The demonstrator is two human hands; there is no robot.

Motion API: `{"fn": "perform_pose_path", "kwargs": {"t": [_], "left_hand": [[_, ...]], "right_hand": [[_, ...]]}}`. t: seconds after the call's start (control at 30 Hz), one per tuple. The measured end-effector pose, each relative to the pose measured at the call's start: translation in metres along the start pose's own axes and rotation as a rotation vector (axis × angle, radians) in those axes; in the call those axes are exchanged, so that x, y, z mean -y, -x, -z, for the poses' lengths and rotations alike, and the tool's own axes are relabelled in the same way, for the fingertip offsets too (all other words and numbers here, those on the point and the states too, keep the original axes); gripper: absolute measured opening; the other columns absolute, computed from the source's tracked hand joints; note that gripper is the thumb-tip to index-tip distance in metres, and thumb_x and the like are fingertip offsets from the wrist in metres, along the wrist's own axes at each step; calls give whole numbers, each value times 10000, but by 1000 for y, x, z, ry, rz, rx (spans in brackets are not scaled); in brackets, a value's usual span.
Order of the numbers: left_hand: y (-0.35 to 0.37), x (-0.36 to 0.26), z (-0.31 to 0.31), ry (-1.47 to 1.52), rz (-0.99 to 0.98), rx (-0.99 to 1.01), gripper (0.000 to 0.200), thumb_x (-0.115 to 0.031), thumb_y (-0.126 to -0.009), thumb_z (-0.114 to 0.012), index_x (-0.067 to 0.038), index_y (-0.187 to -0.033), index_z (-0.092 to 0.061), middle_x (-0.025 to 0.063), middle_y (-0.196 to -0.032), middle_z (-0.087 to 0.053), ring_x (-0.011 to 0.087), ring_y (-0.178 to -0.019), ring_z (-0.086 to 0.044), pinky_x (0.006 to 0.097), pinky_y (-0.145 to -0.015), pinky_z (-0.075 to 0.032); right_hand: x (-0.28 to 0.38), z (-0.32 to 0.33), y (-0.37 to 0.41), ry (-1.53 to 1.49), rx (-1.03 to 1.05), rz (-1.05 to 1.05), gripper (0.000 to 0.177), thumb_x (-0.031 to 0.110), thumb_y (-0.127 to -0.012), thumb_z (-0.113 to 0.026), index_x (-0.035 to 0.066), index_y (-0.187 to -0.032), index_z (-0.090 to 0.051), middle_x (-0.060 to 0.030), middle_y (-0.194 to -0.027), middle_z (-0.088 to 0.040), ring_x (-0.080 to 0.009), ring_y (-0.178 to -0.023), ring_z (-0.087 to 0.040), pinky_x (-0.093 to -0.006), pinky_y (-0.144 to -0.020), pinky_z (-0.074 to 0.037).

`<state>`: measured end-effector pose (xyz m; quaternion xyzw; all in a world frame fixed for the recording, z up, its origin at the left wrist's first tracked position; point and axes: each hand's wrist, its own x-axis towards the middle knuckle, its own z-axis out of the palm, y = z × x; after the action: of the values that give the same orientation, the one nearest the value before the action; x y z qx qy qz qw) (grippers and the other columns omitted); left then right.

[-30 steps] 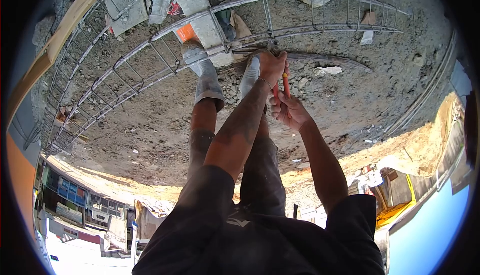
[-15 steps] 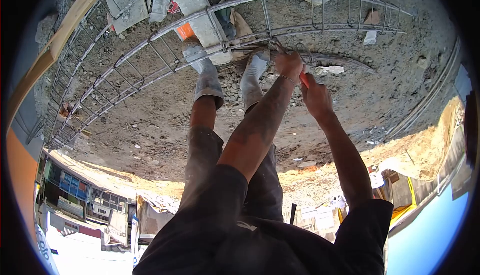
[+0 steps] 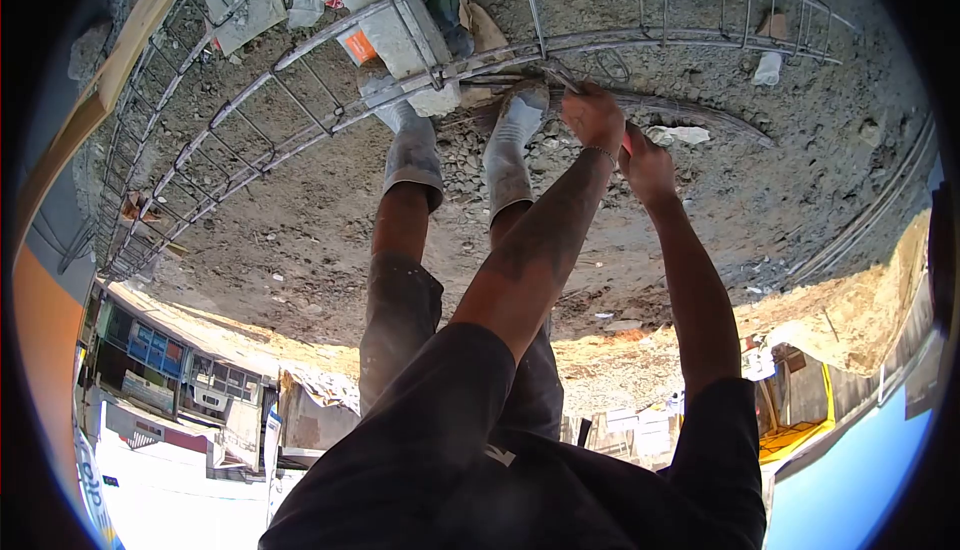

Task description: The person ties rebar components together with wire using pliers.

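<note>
My left hand [image 3: 593, 115] is closed around the front part of red-handled pincers [image 3: 627, 140], whose dark metal end points toward the lower bar of a rebar cage [image 3: 600, 42]. Just behind it, my right hand [image 3: 648, 165] is closed on the red handle. Whether the jaws grip anything is too small to tell. A loop of thin wire [image 3: 612, 65] lies close to the pincers' tip. The long curved cage, with cross ties between its bars, passes in front of my feet and rests across a concrete block [image 3: 385, 35].
My dusty boots [image 3: 515, 135] stand on rough, stony soil beside the cage. Rods or wires [image 3: 700, 110] lie right of my hands. A wooden board [image 3: 100, 100] curves along the left edge. A white scrap [image 3: 680, 136] and a brick piece [image 3: 773, 25] are on the ground.
Both hands and the pincers have shifted slightly up and right in the view, and my right hand sits closer to my left. The cage appears a little higher as the camera tilts.
</note>
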<state>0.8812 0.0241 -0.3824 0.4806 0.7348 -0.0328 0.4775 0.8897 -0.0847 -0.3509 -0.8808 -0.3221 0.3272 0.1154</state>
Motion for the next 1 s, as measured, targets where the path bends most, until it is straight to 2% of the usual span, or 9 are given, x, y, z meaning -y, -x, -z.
{"fn": "perform_pose_path", "kwargs": {"t": [0.27,0.33,0.37,0.47,0.57,0.67,0.73,0.87,1.0], "left_hand": [[21,7,8,-311,41,47,332,-348,-793,-539,-29,-869,-487,130,-836,-574,297,-880,-524,395,-752,-381],[12,22,20,-192,-77,-48,357,-329,-742,-657,3,-692,-536,122,-675,-572,286,-612,-560,411,-588,-446],[-1,26,31,-96,65,218,329,-313,-772,-640,-16,-680,-533,90,-646,-552,237,-563,-535,395,-555,-440],[-23,19,71,128,243,602,238,-251,-837,-592,-56,-715,-530,6,-585,-465,124,-494,-458,339,-509,-421],[-22,2,90,545,576,924,179,-240,-845,-570,-69,-837,-518,-23,-560,-403,128,-486,-424,323,-493,-397],[-34,10,95,602,579,1061,171,-237,-848,-559,-71,-825,-522,-16,-573,-414,126,-486,-424,322,-495,-397],[-41,20,97,584,573,1110,207,-254,-831,-580,-58,-865,-524,-6,-583,-415,128,-495,-428,326,-513,-407],[-32,45,68,192,243,768,339,-343,-757,-656,-30,-820,-540,51,-643,-530,162,-555,-551,326,-501,-434],[-12,21,64,-381,-406,45,462,-423,-715,-700,4,-662,-531,78,-557,-537,187,-457,-541,347,-427,-459]], "right_hand": [[35,-4,29,106,45,-149,225,166,-766,-561,63,-950,-483,-124,-768,-600,-296,-679,-614,-398,-537,-492],[79,-10,36,52,-68,-312,315,183,-769,-566,44,-1019,-434,-151,-850,-577,-340,-798,-584,-437,-645,-475],[96,-10,37,7,-104,-340,296,165,-772,-562,36,-1002,-429,-159,-874,-567,-343,-842,-572,-445,-672,-466],[117,11,29,-420,263,-530,280,162,-784,-579,17,-988,-455,-139,-837,-590,-316,-771,-600,-400,-680,-478],[91,8,27,-1623,538,-845,160,175,-805,-587,53,-761,-493,-65,-723,-568,-188,-647,-589,-353,-566,-450],[88,-8,23,-1840,871,-763,140,182,-805,-581,77,-795,-489,-14,-646,-477,-129,-570,-493,-297,-544,-397],[105,-15,29,-1793,779,-834,155,166,-803,-573,91,-727,-462,25,-568,-379,-108,-474,-373,-283,-467,-334],[120,-34,31,-791,366,-731,220,196,-765,-599,4,-848,-531,-169,-717,-597,-253,-624,-589,-365,-534,-441],[143,-25,31,-267,161,-814,473,343,-779,-562,-16,-1056,-429,-225,-846,-605,-390,-838,-591,-464,-669,-448]]}}
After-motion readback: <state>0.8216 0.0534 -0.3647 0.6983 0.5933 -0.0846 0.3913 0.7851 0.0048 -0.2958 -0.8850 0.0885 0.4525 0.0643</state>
